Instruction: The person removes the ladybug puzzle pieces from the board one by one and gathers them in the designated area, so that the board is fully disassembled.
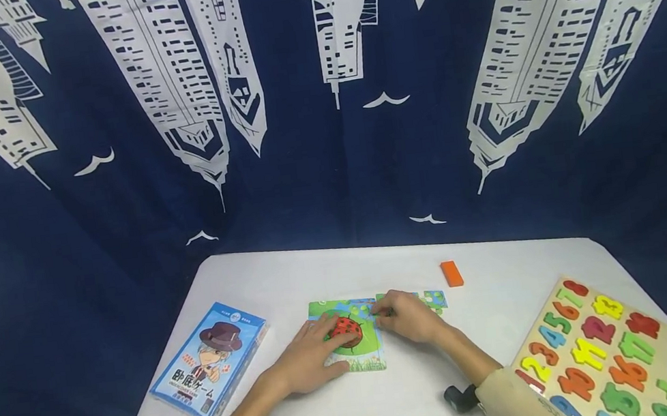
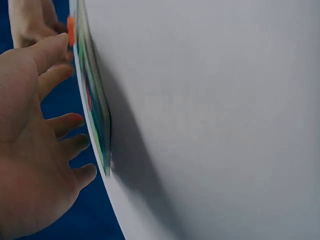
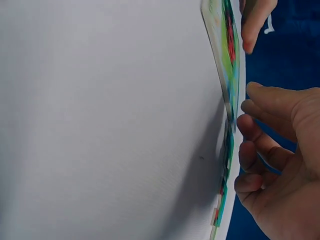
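A jigsaw puzzle board (image 1: 363,364) with a red ladybug on a green and blue ground lies on the white table. My left hand (image 1: 310,358) rests on its left part, fingers spread, the fingertips over the ladybug. At the board's upper right edge, my right hand (image 1: 410,317) has thumb and forefinger together on what looks like a small dark puzzle piece, mostly hidden by the fingers. Loose green and blue puzzle pieces (image 1: 435,299) lie just beyond that hand. In the right wrist view the right hand (image 3: 280,145) is beside the seam between board (image 3: 222,65) and pieces.
An orange block (image 1: 451,274) lies behind the pieces. A blue game box (image 1: 209,363) with a cartoon figure in a hat is at left. A wooden number board (image 1: 571,291) with coloured shapes stands at right. Behind the table (image 1: 393,407) hangs a dark blue curtain (image 1: 330,181).
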`<state>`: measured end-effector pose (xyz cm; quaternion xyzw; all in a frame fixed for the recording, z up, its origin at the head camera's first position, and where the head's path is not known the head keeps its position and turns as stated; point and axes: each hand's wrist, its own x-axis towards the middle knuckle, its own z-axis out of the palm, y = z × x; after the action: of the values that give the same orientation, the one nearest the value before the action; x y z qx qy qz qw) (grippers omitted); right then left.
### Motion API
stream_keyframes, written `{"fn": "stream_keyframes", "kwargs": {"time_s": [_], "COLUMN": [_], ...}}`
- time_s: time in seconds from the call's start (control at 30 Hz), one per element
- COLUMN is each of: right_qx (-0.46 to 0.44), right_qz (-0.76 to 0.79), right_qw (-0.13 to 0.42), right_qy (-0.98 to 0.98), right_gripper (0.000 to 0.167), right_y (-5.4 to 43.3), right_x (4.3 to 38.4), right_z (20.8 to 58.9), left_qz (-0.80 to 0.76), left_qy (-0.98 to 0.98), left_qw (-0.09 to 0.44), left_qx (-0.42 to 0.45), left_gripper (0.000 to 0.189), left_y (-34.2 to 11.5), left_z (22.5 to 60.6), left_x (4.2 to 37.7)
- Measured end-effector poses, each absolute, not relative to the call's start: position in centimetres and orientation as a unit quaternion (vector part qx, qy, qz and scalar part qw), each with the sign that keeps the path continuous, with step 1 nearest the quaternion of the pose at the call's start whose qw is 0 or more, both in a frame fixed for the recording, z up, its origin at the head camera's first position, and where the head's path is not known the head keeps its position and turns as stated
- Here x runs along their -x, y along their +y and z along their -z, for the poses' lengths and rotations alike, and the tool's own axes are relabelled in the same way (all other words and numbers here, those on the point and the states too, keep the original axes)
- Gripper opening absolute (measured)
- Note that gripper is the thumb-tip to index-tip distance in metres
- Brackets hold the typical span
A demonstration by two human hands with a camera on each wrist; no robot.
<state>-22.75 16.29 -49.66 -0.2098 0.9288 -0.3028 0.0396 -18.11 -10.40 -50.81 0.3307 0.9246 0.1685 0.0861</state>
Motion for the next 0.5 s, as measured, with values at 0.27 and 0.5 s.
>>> {"fn": "stream_keyframes", "kwargs": {"time_s": [0.27,0.5], "right_qx": [0.240,0.237], "right_qz": [0.264,0.229], "right_qw": [0.040,0.020], "right_qy": [0.933,0.944], "right_gripper": [0.038,0.041], "right_y": [16.1,15.8], "right_x": [21.3,20.7], "right_z": [50.2,50.8], "left_qz": [-0.124,-0.100], "left_qy": [0.919,0.921], "left_qw": [0.115,0.121], "left_qx": [-0.356,-0.356], "left_gripper": [0.060,0.058], "left_y": [-9.6,-9.3], "left_z": [51.5,51.1], "left_x": [16.9,16.7]}}
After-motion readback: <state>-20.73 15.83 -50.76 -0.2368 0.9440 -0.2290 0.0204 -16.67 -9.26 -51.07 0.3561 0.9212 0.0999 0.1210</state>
